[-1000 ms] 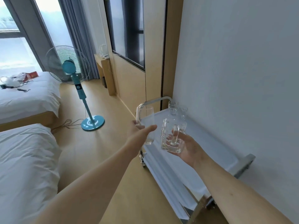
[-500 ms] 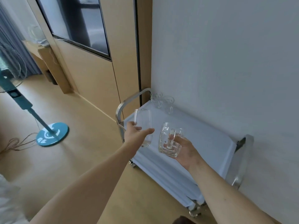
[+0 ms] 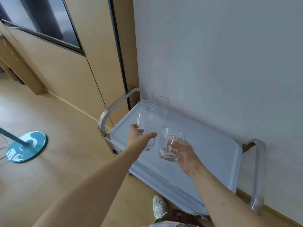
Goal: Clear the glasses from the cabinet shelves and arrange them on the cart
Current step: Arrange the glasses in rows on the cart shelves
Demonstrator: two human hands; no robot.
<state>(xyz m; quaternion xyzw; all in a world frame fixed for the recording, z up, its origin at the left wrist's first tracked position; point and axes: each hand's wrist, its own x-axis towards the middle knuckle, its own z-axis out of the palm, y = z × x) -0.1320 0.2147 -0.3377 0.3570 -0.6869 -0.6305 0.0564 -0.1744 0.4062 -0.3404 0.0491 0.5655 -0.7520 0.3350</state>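
Note:
My left hand [image 3: 139, 139] grips a tall clear tumbler [image 3: 145, 122] upright above the left end of the cart [image 3: 213, 151]. My right hand [image 3: 183, 154] holds a clear glass mug [image 3: 170, 144] by its side, just right of the tumbler and over the cart's white top. Two more clear mugs [image 3: 154, 104] stand together at the cart's far left corner, against the wall. The cabinet shelves are out of view.
The metal-framed cart stands against a white wall [image 3: 221, 54], with a handle bar at each end [image 3: 111, 110]. A wooden panel and dark screen [image 3: 41, 22] lie to the left. A teal fan base [image 3: 26, 146] sits on the wood floor. My shoe [image 3: 159, 207] is near the cart's front.
The view has swung right and down, away from the beds, closing in on the cart. Both hands, each still holding its glass, are now over the cart's top.

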